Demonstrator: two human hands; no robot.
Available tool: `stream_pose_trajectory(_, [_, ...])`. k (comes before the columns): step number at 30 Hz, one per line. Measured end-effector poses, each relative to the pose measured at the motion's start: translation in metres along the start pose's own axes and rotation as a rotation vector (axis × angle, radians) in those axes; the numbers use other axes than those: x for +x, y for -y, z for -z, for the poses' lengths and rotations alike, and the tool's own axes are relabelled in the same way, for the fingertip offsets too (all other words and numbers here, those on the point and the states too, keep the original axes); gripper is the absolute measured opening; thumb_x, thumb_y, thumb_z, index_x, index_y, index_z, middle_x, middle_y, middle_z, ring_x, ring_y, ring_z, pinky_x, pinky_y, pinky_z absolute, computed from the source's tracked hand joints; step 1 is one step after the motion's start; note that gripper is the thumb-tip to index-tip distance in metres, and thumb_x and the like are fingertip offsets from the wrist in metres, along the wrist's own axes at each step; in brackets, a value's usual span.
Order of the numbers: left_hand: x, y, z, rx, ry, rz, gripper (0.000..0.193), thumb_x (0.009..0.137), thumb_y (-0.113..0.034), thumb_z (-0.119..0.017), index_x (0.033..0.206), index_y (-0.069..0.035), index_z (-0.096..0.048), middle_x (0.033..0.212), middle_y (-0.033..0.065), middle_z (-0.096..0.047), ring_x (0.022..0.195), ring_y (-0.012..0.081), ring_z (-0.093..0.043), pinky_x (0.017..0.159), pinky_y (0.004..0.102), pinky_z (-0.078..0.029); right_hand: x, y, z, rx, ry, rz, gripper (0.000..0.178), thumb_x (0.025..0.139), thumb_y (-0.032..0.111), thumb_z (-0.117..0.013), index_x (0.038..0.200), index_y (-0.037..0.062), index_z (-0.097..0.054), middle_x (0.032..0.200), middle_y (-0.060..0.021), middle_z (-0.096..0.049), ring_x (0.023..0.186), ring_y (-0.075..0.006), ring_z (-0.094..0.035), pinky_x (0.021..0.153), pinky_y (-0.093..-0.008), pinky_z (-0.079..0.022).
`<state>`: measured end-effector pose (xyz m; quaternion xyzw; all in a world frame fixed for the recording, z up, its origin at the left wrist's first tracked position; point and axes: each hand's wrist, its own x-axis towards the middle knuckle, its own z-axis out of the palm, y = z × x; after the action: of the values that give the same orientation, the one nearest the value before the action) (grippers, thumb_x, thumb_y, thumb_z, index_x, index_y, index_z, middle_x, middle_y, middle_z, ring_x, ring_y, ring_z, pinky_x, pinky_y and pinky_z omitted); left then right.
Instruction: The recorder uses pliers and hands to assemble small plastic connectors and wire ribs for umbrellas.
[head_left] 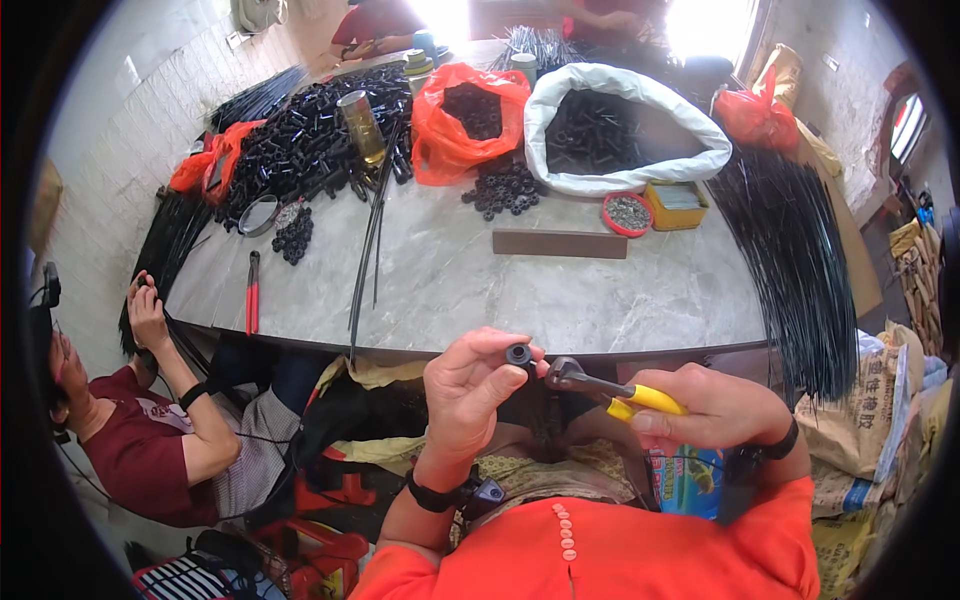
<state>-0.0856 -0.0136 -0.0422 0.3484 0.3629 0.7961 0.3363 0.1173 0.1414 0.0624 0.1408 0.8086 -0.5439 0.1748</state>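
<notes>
Tubes are lying heaped back-left on the counter, spare pliers in front. Bag is sitting back-middle, open sack just right. Bar is lying in front of sack; bowl is sitting behind bar's right end, box just right. Rods are lying along right edge. Near front edge, fitting is sitting in left hand, cutter in right hand.
</notes>
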Motion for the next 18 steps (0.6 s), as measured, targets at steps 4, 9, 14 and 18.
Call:
stream_pose_trajectory(4, [0.002,0.001,0.005,-0.068,0.066,-0.007,0.026,0.086,0.008,-0.064,0.112,0.005,-0.062,0.101,0.0151,-0.065,0.093,0.0236,-0.066,0.087,0.0371,-0.053,-0.004,0.016,0.001,-0.054,-0.012,-0.112,0.025,0.102,0.027,-0.049,0.107,0.0023,-0.050,0.077,-0.0058,-0.063,0.060,-0.0157,-0.061,0.056,-0.0306,-0.049])
stream_pose_trajectory(9, [0.001,0.006,0.004,-0.050,0.099,-0.077,0.026,0.085,0.010,-0.065,0.111,0.005,-0.062,0.102,0.0145,-0.064,0.094,0.0223,-0.066,0.087,0.0356,-0.053,0.003,0.022,0.007,-0.075,0.003,-0.112,0.025,0.102,0.027,-0.049,0.106,0.0024,-0.051,0.074,-0.0051,-0.063,0.057,-0.0156,-0.060,0.054,-0.0303,-0.048])
stream_pose_trajectory(14, [0.000,-0.002,0.005,-0.104,0.077,0.045,0.027,0.083,0.010,-0.068,0.109,0.004,-0.062,0.102,0.0125,-0.063,0.099,0.0218,-0.065,0.086,0.0330,-0.053,-0.003,0.018,0.001,-0.079,-0.026,-0.083,0.026,0.102,0.028,-0.049,0.105,0.0024,-0.051,0.074,-0.0045,-0.062,0.057,-0.0141,-0.059,0.054,-0.0299,-0.047])
stream_pose_trajectory(18, [-0.004,-0.001,-0.009,-0.051,0.011,-0.004,0.024,0.080,0.003,-0.073,0.102,0.004,-0.063,0.097,0.0126,-0.063,0.092,0.0209,-0.065,0.084,0.0328,-0.053,-0.001,0.019,0.001,-0.060,-0.009,-0.102,0.026,0.102,0.028,-0.048,0.105,0.0027,-0.051,0.075,-0.0040,-0.062,0.059,-0.0127,-0.060,0.056,-0.0296,-0.048])
